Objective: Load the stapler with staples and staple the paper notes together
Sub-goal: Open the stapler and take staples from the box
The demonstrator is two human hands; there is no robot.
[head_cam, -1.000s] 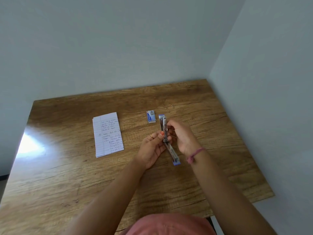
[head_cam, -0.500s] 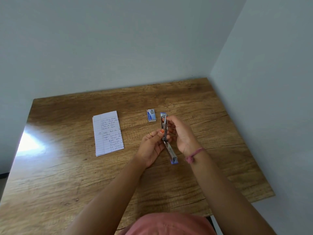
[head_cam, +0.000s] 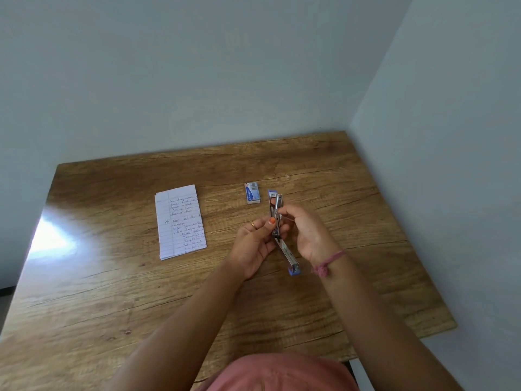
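- The stapler [head_cam: 277,221], swung open, is raised over the surface [head_cam: 112,292].
- The left hand [head_cam: 255,244] pinches its hinge, thumb on top.
- The right hand [head_cam: 307,232] grips its upper arm, fingers curled.
- The staple box [head_cam: 252,193] lies just left of the stapler; the notes [head_cam: 180,221] farther left.

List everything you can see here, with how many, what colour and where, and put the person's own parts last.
table: one, brown wood grain, set into a corner of pale walls
paper notes: one small stack, white lined with handwriting, left of centre on the table
staple box: one, blue and white, flat on the table beyond the hands
stapler: one, silver with blue ends, swung open, held above the table
left hand: one, ring, orange nail, gripping the stapler
right hand: one, pink wrist thread, on the stapler
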